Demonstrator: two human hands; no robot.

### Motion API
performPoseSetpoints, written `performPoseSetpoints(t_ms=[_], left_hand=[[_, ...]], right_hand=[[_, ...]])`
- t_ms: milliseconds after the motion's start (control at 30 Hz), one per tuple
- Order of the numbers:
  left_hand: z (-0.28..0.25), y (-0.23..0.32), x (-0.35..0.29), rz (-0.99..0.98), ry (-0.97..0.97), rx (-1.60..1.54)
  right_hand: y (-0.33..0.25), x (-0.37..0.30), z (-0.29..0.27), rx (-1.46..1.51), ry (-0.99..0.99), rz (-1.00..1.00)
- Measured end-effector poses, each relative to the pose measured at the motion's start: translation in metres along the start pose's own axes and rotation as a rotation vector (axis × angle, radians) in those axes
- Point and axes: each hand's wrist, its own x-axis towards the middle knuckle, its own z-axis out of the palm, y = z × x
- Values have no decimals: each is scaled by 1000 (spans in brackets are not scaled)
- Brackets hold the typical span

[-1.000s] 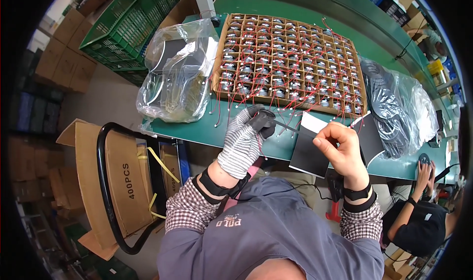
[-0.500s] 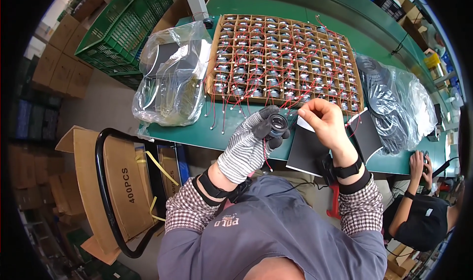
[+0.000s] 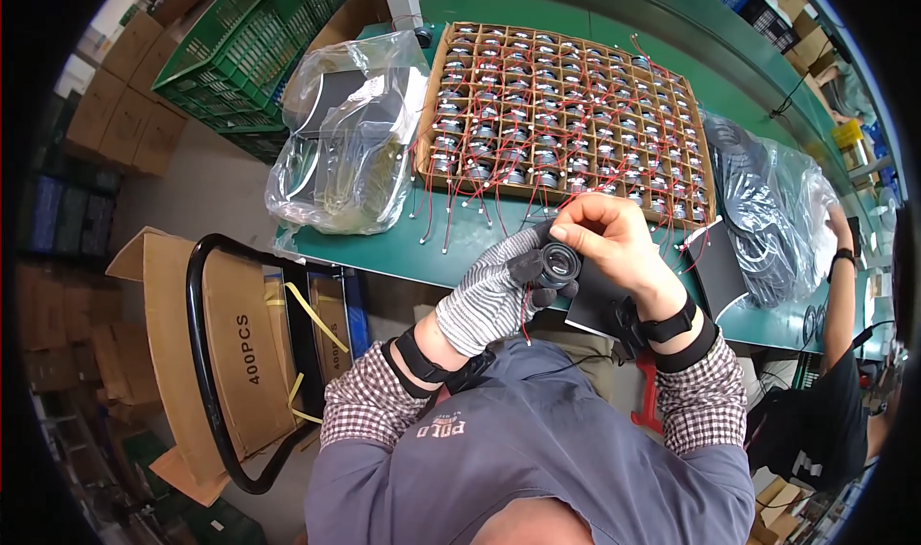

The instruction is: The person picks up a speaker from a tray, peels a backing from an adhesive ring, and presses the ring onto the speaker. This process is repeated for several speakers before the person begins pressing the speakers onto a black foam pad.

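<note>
A small round black speaker [image 3: 558, 265] is held face up by my left hand [image 3: 484, 300], which wears a grey-striped glove with dark fingertips. From it a thin red wire [image 3: 526, 317] hangs down. My bare right hand [image 3: 614, 243] is closed in a pinch at the speaker's upper rim; whatever lies between thumb and forefinger is too small to make out. Beneath that hand, black sheets [image 3: 597, 303] with white edges lie at the table's front. Just beyond both hands stands a divided cardboard tray [image 3: 508, 190] full of similar speakers with red wires.
Left of the tray lies a clear plastic bag [image 3: 350, 185] with black sheets. On its right is another bag [image 3: 758, 214] of black rings. Green crates [image 3: 249, 56], a black-framed cart [image 3: 197, 353] with cardboard, and a co-worker's arm [image 3: 841, 286] are around the green table [image 3: 384, 252].
My right hand has come in to the speaker's rim, while my left hand and the speaker have shifted slightly right. The co-worker's arm now reaches forward to the bag on the right.
</note>
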Motion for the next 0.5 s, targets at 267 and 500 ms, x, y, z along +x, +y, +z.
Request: performPoseSetpoints(t_ms=[267, 500], left_hand=[[-10, -9, -2, 160, -62, 285], [-1, -2, -1, -11, -41, -214]], right_hand=[[-3, 2, 3, 221, -56, 97], [-2, -23, 2, 544, -97, 207]])
